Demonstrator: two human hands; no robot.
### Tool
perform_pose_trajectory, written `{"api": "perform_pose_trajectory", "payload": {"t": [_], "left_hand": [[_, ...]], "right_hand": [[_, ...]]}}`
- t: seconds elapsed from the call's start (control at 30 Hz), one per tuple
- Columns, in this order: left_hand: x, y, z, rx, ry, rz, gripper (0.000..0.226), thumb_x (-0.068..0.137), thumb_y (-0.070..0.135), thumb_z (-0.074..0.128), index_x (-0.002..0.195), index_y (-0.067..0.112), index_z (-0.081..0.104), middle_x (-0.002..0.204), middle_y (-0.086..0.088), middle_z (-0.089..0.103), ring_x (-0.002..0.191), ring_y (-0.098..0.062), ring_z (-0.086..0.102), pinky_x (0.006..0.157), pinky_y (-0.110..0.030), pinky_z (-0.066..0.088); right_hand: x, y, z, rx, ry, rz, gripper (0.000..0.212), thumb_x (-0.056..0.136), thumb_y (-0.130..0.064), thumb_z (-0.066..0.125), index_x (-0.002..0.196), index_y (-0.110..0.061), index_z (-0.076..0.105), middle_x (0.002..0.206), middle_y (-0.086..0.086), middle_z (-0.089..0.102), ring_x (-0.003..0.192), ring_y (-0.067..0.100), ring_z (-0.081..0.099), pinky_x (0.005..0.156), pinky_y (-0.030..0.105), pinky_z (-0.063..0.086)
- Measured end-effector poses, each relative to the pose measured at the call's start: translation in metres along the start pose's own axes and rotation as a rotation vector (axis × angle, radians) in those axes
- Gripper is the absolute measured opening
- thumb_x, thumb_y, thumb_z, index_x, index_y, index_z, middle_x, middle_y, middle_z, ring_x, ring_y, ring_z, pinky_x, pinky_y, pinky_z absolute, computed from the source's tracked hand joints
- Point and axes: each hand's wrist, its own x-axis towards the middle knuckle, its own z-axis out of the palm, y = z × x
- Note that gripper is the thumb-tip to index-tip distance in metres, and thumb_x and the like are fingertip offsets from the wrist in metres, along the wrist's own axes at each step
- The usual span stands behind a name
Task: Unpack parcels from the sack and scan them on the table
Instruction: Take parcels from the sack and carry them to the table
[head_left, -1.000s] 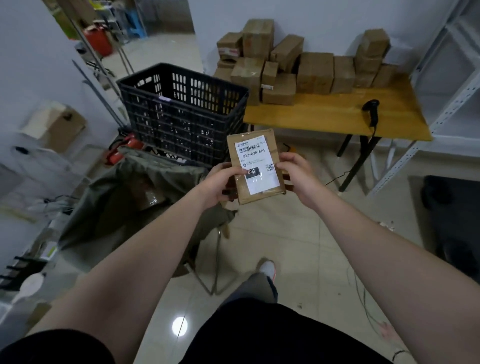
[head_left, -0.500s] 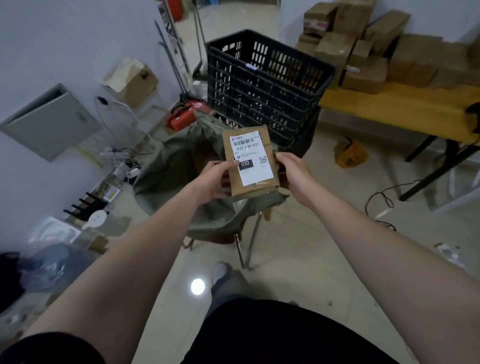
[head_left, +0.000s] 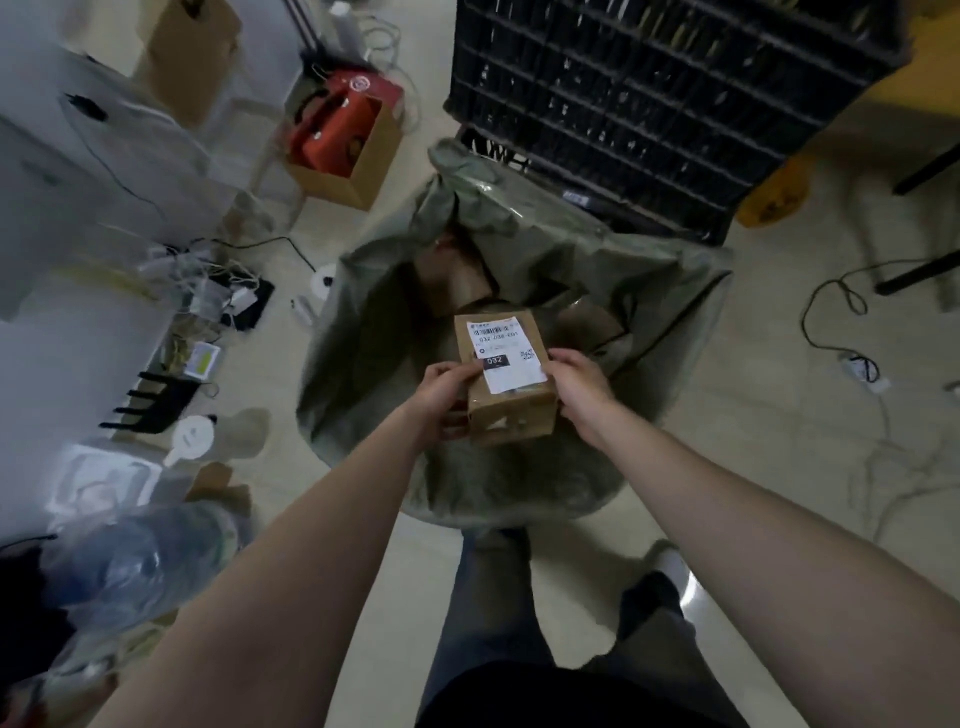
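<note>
– Left hand (head_left: 441, 395) is gripping the near left edge of the parcel (head_left: 511, 415), fingers curling round its side and thumb lying on top beside the label (head_left: 506, 358).

– And where is the parcel sitting?

– It is hanging in the air right over the open mouth of the sack (head_left: 363, 374), label facing up. More brown parcels are lying down inside the sack beyond it.

– How is it going to handle?

– I am judging it light: a small taped cardboard box with stiff walls, holding its shape under the fingers. The tape is looking a little glossy, so it could be slipping if pinched by one corner only.

– So where should one be taking hold?

– Across the two long side walls, keeping thumbs off the barcode so the scan is getting a clean read.

– And on the other side?

– Right hand (head_left: 579, 387) is grasping the near right edge, thumb resting by the label's corner and fingers wrapping below. Farther right, the black crate (head_left: 649, 104) is standing just behind the sack, and a strip of the table (head_left: 935, 78) is showing at the top corner.
</note>
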Motion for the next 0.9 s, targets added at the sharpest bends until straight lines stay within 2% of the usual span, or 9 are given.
{"api": "perform_pose_trajectory", "payload": {"t": [0.13, 0.23, 0.33, 0.43, 0.53, 0.67, 0.7, 0.8, 0.9], "left_hand": [[0.066, 0.019, -0.012, -0.001, -0.035, -0.106, 0.037, 0.090, 0.045, 0.073, 0.114, 0.034, 0.048, 0.116, -0.006, 0.067, 0.100, -0.026, 0.068, 0.072, -0.038, 0.056], [0.115, 0.033, -0.012, 0.088, -0.066, -0.135, 0.043, 0.088, 0.053, 0.071, 0.121, 0.036, 0.049, 0.116, -0.003, 0.066, 0.103, -0.028, 0.065, 0.085, -0.049, 0.054], [0.160, 0.050, -0.006, 0.104, -0.147, -0.169, 0.026, 0.091, 0.050, 0.068, 0.107, 0.034, 0.055, 0.115, -0.007, 0.065, 0.107, -0.033, 0.062, 0.097, -0.065, 0.050], [0.200, 0.069, 0.004, 0.078, -0.205, -0.151, 0.024, 0.092, 0.048, 0.068, 0.109, 0.033, 0.059, 0.112, -0.008, 0.071, 0.104, -0.035, 0.069, 0.091, -0.061, 0.057], [0.231, 0.087, 0.018, -0.003, -0.238, -0.074, 0.028, 0.096, 0.041, 0.066, 0.122, 0.028, 0.065, 0.096, -0.001, 0.079, 0.084, -0.025, 0.077, 0.062, -0.045, 0.064], [0.272, 0.101, 0.033, -0.020, -0.178, -0.003, 0.043, 0.097, 0.041, 0.068, 0.134, 0.022, 0.061, 0.126, -0.007, 0.066, 0.114, -0.027, 0.065, 0.079, -0.048, 0.064], [0.281, 0.104, 0.037, -0.037, -0.177, 0.007, 0.042, 0.098, 0.041, 0.067, 0.134, 0.020, 0.061, 0.129, -0.008, 0.064, 0.117, -0.028, 0.063, 0.080, -0.045, 0.065], [0.305, 0.112, 0.047, -0.124, -0.163, 0.058, 0.044, 0.100, 0.037, 0.064, 0.138, 0.016, 0.058, 0.130, -0.010, 0.061, 0.121, -0.031, 0.061, 0.083, -0.040, 0.064], [0.327, 0.101, 0.053, -0.207, -0.165, 0.110, 0.047, 0.102, 0.024, 0.062, 0.144, 0.004, 0.052, 0.140, -0.020, 0.059, 0.128, -0.038, 0.059, 0.090, -0.043, 0.059]], "right_hand": [[0.055, 0.007, 0.031, 0.084, 0.076, 0.131, 0.021, 0.097, -0.027, 0.065, 0.116, -0.036, 0.063, 0.120, 0.001, 0.070, 0.107, 0.021, 0.068, 0.091, 0.045, 0.058], [0.094, 0.007, 0.041, 0.170, 0.154, 0.230, 0.016, 0.097, -0.032, 0.066, 0.111, -0.040, 0.063, 0.115, -0.001, 0.070, 0.103, 0.021, 0.066, 0.075, 0.037, 0.053], [0.133, 0.010, 0.043, 0.265, 0.200, 0.276, 0.016, 0.097, -0.038, 0.065, 0.112, -0.043, 0.063, 0.114, -0.002, 0.070, 0.100, 0.021, 0.066, 0.069, 0.036, 0.052], [0.169, 0.011, 0.046, 0.411, 0.207, 0.234, 0.029, 0.096, -0.039, 0.065, 0.125, -0.038, 0.065, 0.123, 0.001, 0.071, 0.112, 0.028, 0.066, 0.089, 0.052, 0.057], [0.203, 0.013, 0.051, 0.599, 0.228, 0.169, 0.031, 0.097, -0.032, 0.067, 0.127, -0.031, 0.068, 0.127, 0.007, 0.071, 0.117, 0.033, 0.067, 0.098, 0.058, 0.055], [0.232, 0.014, 0.059, 0.691, 0.317, 0.066, 0.036, 0.094, -0.017, 0.068, 0.129, -0.027, 0.066, 0.118, 0.007, 0.075, 0.105, 0.022, 0.074, 0.081, 0.039, 0.063], [0.240, 0.015, 0.059, 0.696, 0.334, 0.029, 0.038, 0.093, -0.012, 0.068, 0.129, -0.024, 0.067, 0.119, 0.008, 0.075, 0.105, 0.020, 0.074, 0.083, 0.037, 0.062], [0.265, 0.017, 0.059, 0.591, 0.349, -0.061, 0.042, 0.094, -0.005, 0.064, 0.134, -0.018, 0.067, 0.131, 0.006, 0.070, 0.122, 0.021, 0.064, 0.109, 0.042, 0.050], [0.285, 0.018, 0.064, 0.420, 0.289, -0.065, 0.050, 0.096, 0.005, 0.058, 0.143, -0.014, 0.060, 0.141, 0.009, 0.063, 0.132, 0.025, 0.057, 0.117, 0.046, 0.041]]}}
